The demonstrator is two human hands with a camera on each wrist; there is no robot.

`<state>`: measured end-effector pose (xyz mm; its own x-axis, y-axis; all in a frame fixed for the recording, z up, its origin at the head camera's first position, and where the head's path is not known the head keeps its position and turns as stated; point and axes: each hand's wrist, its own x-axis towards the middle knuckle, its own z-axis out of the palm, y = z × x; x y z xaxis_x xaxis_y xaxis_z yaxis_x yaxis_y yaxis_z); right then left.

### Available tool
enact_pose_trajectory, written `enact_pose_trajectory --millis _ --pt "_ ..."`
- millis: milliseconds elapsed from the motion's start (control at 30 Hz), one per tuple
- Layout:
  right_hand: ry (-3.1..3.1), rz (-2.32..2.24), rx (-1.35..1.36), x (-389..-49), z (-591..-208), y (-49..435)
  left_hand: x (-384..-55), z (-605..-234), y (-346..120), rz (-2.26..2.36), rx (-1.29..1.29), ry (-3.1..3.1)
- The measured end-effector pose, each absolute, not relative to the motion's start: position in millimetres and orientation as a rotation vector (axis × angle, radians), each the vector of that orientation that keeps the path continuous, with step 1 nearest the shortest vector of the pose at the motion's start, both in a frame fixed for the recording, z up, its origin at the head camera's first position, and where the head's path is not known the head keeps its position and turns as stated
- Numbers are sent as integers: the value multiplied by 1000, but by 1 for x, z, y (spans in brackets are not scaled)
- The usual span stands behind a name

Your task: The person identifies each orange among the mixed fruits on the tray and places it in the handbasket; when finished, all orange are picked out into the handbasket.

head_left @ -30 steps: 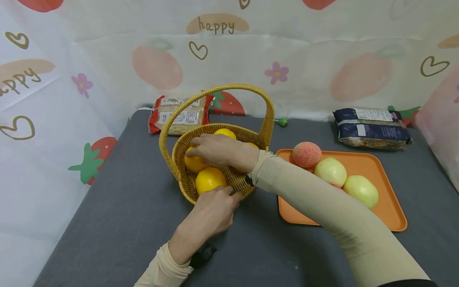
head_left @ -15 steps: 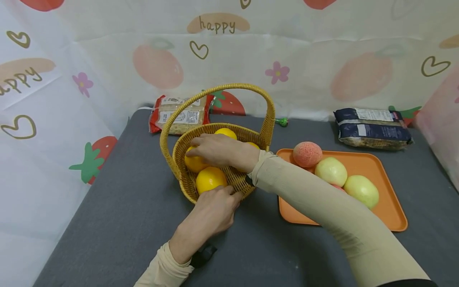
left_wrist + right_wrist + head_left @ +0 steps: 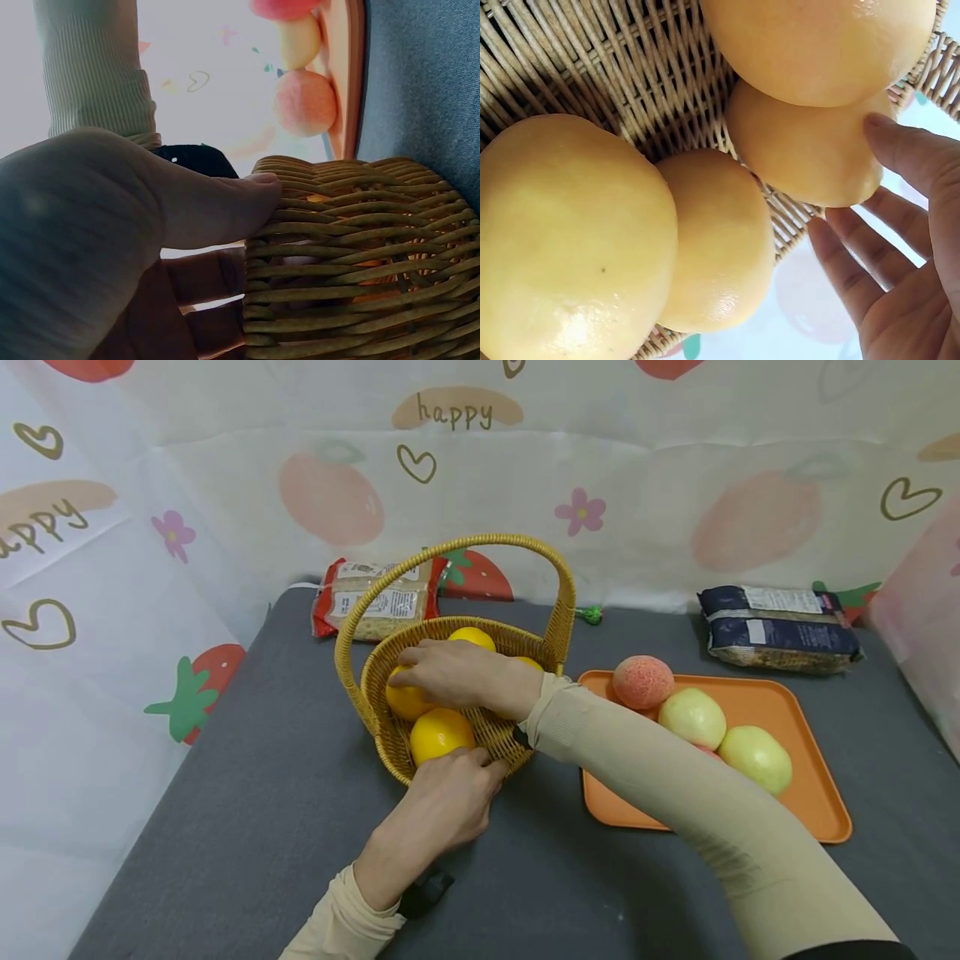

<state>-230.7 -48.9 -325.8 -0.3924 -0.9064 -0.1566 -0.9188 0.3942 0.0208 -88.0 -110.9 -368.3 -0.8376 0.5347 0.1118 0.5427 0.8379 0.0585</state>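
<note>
A wicker basket (image 3: 491, 731) with a tall arched handle holds several smooth yellow-orange oranges. My left hand (image 3: 450, 797) grips its near rim, thumb (image 3: 225, 206) outside the weave and fingers inside. My right hand (image 3: 465, 672) reaches into the basket from the right and holds the leftmost orange (image 3: 405, 697). In the right wrist view, its thumb lies on that orange (image 3: 810, 154), with fingertips at the lower edge. A nearer orange (image 3: 441, 735) sits beside my left fingers. Another orange (image 3: 472, 637) shows at the far side, partly behind my right hand.
An orange tray (image 3: 817, 802) to the right bears a peach (image 3: 642, 682) and pale green fruits (image 3: 755, 760); my right sleeve crosses over it. Behind the basket lies a red-edged food packet (image 3: 382, 602). A dark blue packet (image 3: 780, 631) lies back right, near the printed cloth.
</note>
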Motion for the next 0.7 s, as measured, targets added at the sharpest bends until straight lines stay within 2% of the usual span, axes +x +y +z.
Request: enact_pose_trajectory --millis 333,700 --pt "2526 86 -1671 -221 -301 -23 -88 -368 -112 -157 -874 -2907" --pt "2688 -218 -1778 -198 -285 76 -88 -368 -116 -169 -861 -2920"
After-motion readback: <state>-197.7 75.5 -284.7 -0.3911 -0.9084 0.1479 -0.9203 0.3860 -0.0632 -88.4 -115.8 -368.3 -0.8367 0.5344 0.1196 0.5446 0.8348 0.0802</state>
